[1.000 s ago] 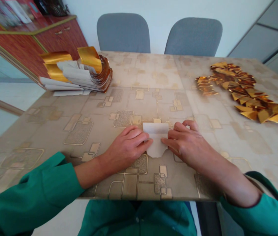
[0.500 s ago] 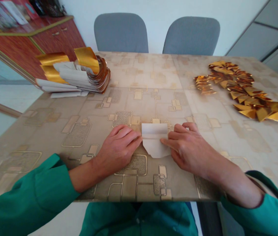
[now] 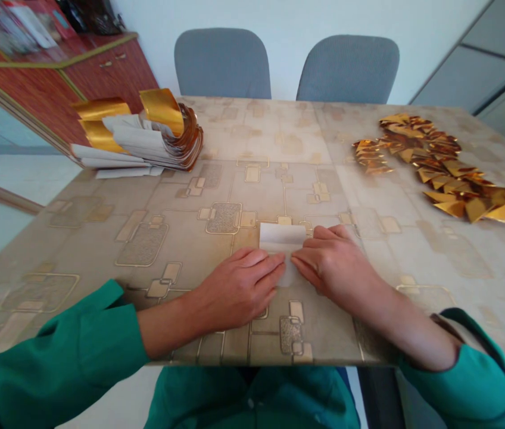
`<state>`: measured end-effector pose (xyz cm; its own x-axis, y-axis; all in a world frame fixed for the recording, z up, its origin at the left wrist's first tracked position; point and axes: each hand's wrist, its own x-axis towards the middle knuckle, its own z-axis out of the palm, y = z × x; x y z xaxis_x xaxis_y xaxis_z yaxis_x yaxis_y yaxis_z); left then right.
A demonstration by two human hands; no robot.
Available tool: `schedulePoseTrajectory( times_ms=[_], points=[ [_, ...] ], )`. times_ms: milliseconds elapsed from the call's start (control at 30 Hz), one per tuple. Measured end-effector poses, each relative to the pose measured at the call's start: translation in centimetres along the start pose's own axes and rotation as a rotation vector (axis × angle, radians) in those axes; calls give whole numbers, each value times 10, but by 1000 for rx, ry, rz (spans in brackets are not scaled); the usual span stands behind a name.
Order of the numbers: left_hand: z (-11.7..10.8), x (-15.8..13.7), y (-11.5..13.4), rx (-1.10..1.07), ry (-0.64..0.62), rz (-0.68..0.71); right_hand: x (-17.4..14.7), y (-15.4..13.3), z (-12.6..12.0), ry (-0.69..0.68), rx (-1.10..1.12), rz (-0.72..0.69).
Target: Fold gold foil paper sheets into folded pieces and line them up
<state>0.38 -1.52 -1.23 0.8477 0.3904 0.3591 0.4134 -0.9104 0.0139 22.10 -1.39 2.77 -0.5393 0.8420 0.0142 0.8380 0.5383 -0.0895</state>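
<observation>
A small sheet of paper, pale side up, lies on the table in front of me with a crease across its middle. My left hand covers its lower left part, fingers together and bent, the tips pressing on the paper. On the right edge is my right hand, its thumb and index finger pinched at the paper just below the crease, the other fingers curled. The two hands' fingertips are close together but apart. Much of the sheet's lower half is hidden under the fingers.
A stack of curled gold-and-white paper sheets stands at the table's far left. Folded gold paper pieces lie in a winding chain at the far right. Two grey chairs stand behind the patterned table, near a wooden cabinet.
My left hand has moved right and slightly nearer me, from the paper's left edge onto its lower part. My right hand has stayed at the right edge, its fingers drawn closer together.
</observation>
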Motion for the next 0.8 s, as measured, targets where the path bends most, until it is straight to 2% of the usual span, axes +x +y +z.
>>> schedulePoseTrajectory(
  times_ms=[133, 233, 433, 667, 800],
  points=[
    [0, -2, 1, -2, -53, -16, 5, -4, 10, 31, 10, 188],
    [-2, -2, 1, -8, -76, -25, 9, -8, 18, 45, -25, 259],
    [-5, -7, -1, -44, -103, -61, 12, -10, 22, 11, -80, 294],
    [-15, -20, -17, -9, -137, -88, 13, -9, 15, -64, -70, 297],
    [-17, -28, -24, 0, -116, -81, 13, -7, 15, -35, -54, 289]
  ],
)
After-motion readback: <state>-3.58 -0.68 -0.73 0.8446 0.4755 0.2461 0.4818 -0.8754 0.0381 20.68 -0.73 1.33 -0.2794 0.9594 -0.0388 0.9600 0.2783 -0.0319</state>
